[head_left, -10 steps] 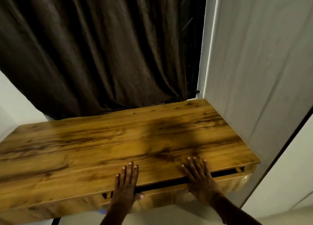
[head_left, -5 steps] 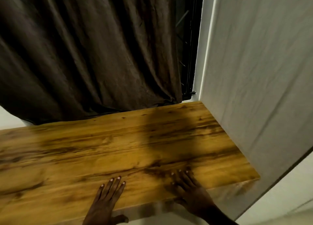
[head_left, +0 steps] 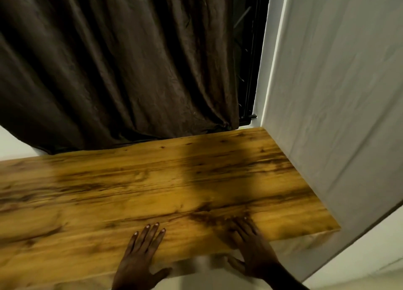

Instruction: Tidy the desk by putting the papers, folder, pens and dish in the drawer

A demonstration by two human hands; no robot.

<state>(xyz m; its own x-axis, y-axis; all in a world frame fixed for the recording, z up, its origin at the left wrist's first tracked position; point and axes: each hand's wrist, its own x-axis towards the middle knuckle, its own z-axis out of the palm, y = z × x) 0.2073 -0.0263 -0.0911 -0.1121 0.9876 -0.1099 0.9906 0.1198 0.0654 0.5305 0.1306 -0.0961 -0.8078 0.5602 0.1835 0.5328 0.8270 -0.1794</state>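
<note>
Both hands lay flat with fingers spread, holding nothing: the left hand and the right hand on the near edge of the desk. The drawer, I judge, sat directly below them, running left to right, equally near both. No papers, folder, pens or dish showed.

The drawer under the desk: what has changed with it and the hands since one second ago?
The dark gap of the open drawer is gone; the drawer appears pushed shut. The left hand and right hand remain flat at the front edge of the desk, holding nothing. The curtain hangs as before.
</note>
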